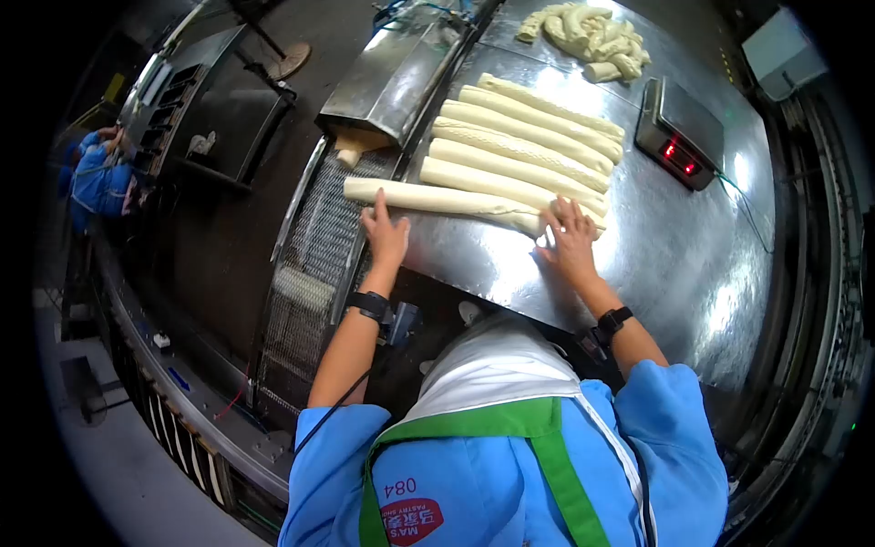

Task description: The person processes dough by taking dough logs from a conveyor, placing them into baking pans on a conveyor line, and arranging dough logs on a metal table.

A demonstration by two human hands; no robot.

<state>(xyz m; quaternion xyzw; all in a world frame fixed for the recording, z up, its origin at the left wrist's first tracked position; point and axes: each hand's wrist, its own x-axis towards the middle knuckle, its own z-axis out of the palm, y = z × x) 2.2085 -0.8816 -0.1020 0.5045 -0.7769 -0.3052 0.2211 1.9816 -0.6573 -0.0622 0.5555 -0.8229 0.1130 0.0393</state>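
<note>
Several long pale dough rolls (519, 155) lie side by side on the metal table. The nearest dough roll (437, 198) sticks out past the table's left edge, over the mesh conveyor. My left hand (386, 235) is at this roll's near side, fingers apart, with a fingertip against the dough close to its left end. Toward the other end, my right hand (571, 239) rests on the dough with its fingers spread. Part of the roll's right end is hidden under that hand.
A heap of dough pieces (597, 41) sits at the table's (674, 283) far side. A digital scale (679, 132) with red digits stands at right. The mesh conveyor (314, 246) carries another dough piece (305, 289) beside a metal housing (387, 77). A person in blue (100, 178) works far left.
</note>
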